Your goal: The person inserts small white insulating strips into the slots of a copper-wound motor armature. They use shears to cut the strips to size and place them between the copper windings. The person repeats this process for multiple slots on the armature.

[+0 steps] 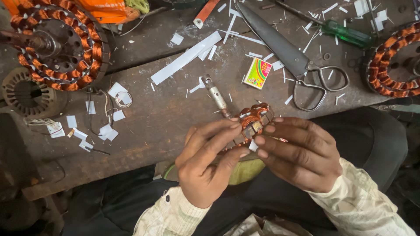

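Both hands close on a small motor core (253, 121) wound with copper wire, held just above the near edge of a scarred wooden workbench (144, 126). The left hand (205, 164) grips it from below and the side, fingers (218, 131) curled together against its metal body; the right hand (299, 155) clamps it from the other side, fingertips (267, 129) pressed to the winding and to a small white slip of paper (253, 146) at its lower edge. A metal shaft (215, 95) sticks out of the core, pointing away across the bench. Pale patterned sleeves cover both wrists, above dark trousers. Just beyond the core lies a small yellow, green and red box (257, 73), and beside that a large pair of scissors (297, 61) with its blades closed. A long white paper strip (186, 57) lies near the shaft, among many white paper scraps scattered over the wood. A green-handled screwdriver (345, 33) rests at the far side. A large copper-wound ring (59, 46) sits at the far left, with a bare slotted metal ring (28, 94) next to it; another copper-wound ring (393, 61) shows at the right edge.
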